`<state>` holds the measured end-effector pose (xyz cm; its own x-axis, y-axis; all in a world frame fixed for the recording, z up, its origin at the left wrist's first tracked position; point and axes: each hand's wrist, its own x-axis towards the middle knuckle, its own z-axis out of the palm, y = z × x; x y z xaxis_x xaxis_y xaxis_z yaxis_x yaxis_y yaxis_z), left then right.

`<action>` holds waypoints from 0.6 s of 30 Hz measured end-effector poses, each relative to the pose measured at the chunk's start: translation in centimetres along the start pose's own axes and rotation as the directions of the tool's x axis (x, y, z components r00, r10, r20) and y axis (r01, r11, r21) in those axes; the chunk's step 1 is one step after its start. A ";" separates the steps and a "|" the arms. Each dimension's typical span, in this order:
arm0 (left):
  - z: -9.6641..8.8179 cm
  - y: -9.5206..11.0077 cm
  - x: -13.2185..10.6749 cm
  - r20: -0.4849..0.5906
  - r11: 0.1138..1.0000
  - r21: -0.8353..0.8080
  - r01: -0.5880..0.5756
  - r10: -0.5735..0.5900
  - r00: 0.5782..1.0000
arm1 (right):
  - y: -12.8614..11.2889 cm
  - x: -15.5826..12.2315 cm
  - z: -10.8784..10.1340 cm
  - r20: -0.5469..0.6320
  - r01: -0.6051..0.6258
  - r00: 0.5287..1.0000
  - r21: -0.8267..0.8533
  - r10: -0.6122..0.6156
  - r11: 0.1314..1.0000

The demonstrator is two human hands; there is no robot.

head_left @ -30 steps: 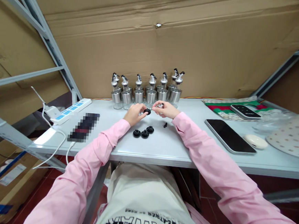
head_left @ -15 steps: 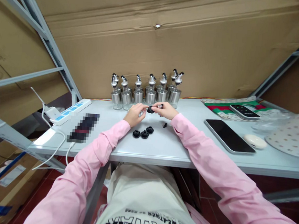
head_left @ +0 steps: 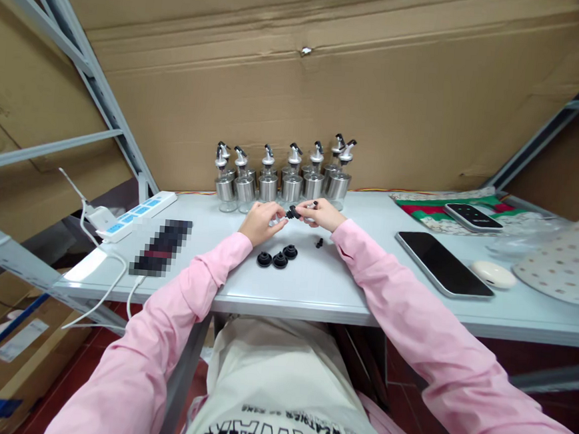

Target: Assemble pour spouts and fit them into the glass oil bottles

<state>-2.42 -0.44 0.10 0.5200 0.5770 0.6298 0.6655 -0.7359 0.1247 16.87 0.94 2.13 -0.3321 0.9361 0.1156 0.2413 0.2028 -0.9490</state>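
Observation:
In front of the row of bottles, my right hand (head_left: 324, 214) pinches a small black ribbed bottle stopper (head_left: 292, 212). A short silver-and-black piece (head_left: 314, 205) shows between the fingers of that same hand. My left hand (head_left: 262, 220) is curled at the stopper's left end, its fingertips closed around the thin pale tip there. Exactly how they grip that tip is too small to make out. Several like black stoppers (head_left: 280, 260) lie on the table just below my left hand. Small black parts (head_left: 319, 243) rest under my right wrist.
Several glass-and-steel bottles (head_left: 292, 188) with pourer tops stand at the back, against cardboard. To the right lie a large phone (head_left: 441, 264), a white round case (head_left: 493, 274) and a patterned cloth (head_left: 420, 210). A power strip (head_left: 142, 215) and a blurred-out phone (head_left: 161, 247) are at left.
The stopper has tilted slightly between my hands and shows more of its side. My left fingertips have shifted a little down and right. Everything on the table stays where it was.

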 end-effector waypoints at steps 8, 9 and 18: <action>-0.2 0.3 -0.1 -0.049 0.993 -0.029 -0.111 0.109 0.993 | -0.5 -0.3 0.1 0.098 0.016 0.995 0.028 -0.018 0.999; -0.2 0.4 -0.1 -0.042 0.990 -0.025 -0.135 0.134 0.990 | -0.6 -0.4 0.2 0.100 0.013 0.995 0.012 -0.014 1.000; -0.1 0.4 0.0 -0.113 0.989 -0.029 -0.148 0.144 0.983 | -0.4 -0.3 0.6 -0.055 -0.002 0.998 0.122 0.009 0.993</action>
<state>-2.19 -0.76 0.19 0.5463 0.4216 0.7238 0.5653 -0.8232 0.0528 16.34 0.40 2.27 -0.2790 0.9524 0.1229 0.1293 0.1641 -0.9779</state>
